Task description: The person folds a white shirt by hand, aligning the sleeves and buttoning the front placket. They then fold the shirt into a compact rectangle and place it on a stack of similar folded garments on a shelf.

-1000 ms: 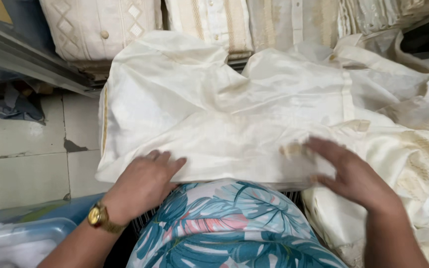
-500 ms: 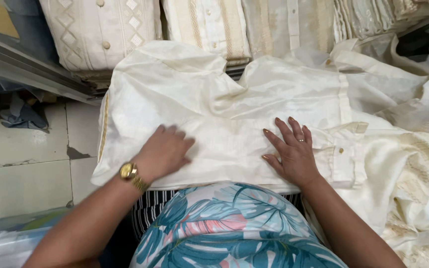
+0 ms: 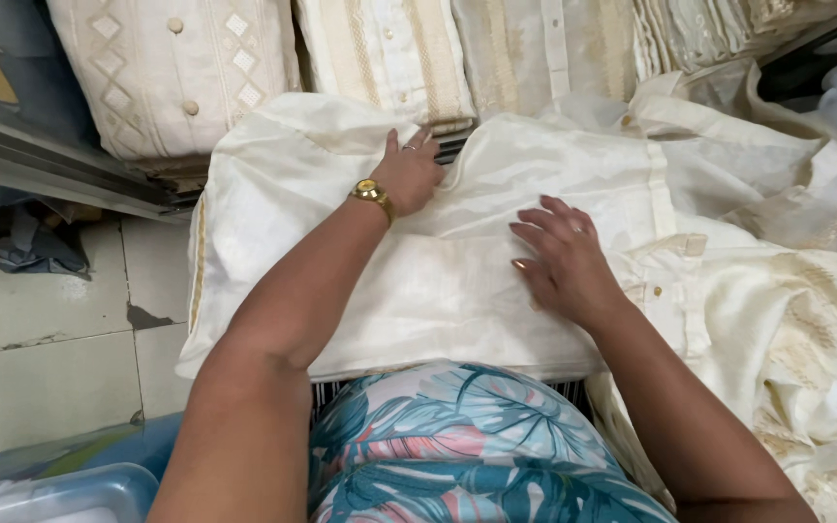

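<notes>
Both hands, left [image 3: 409, 174] and right [image 3: 566, 261], press flat (grip spread) on the cream shirt [image 3: 457, 291], lying crosswise.

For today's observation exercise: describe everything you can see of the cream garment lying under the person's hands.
The cream garment is thin, slightly glossy cloth, spread flat and partly folded before the person. A buttoned cuff or placket shows at its right side. The left hand, with a gold wristwatch, presses its far edge; the right hand lies flat on its middle. More cream cloth is heaped to its right.
</notes>
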